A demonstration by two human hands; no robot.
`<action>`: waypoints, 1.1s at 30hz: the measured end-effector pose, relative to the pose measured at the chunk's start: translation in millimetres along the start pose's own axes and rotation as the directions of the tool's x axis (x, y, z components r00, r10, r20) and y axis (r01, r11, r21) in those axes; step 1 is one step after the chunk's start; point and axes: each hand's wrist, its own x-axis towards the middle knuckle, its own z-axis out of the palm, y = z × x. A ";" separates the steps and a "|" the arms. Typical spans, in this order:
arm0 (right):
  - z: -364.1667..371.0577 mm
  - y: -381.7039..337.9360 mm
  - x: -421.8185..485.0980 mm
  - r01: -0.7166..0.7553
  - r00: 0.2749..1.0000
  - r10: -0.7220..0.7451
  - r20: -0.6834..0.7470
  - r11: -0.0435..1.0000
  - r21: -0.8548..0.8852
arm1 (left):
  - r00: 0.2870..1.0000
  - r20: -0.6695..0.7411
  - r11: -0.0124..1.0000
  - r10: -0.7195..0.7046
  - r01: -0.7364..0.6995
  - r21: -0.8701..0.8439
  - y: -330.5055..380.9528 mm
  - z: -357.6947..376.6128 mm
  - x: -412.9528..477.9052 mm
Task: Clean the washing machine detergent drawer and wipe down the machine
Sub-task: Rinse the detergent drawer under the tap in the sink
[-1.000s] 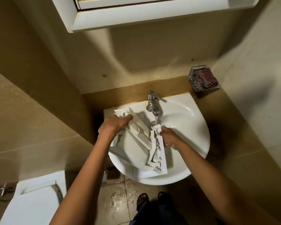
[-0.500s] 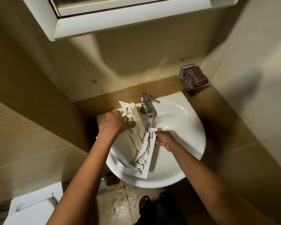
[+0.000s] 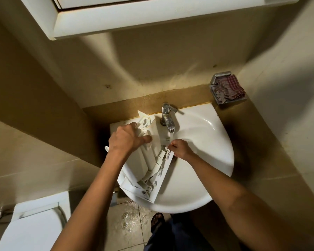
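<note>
Since a moment ago the white plastic detergent drawer (image 3: pixel 149 160) has been tilted steeper in the white ceramic sink (image 3: pixel 207 142), gripped by the left hand (image 3: pixel 126 140) and right hand (image 3: pixel 180 148) under the chrome tap (image 3: pixel 168 120).

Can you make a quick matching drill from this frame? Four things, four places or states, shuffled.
Things:
1. drawer
2. tap
3. checked cloth
4. toilet

Places or states:
A. in the metal holder on the wall at upper right
B. at the back of the basin, water running from it
C. at lower left, lid shut
D. tilted in the basin, held by both hands

Pairs: 1-D, 2-B, 3-A, 4-C.

The left hand grips the drawer's upper part; the right hand holds its right edge under the stream.
</note>
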 end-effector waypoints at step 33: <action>-22.7 -16.3 13.7 -0.175 0.972 0.227 -0.067 0.880 0.443 | 0.973 -0.128 0.963 -0.191 0.161 -0.215 9.3 35.3 -39.0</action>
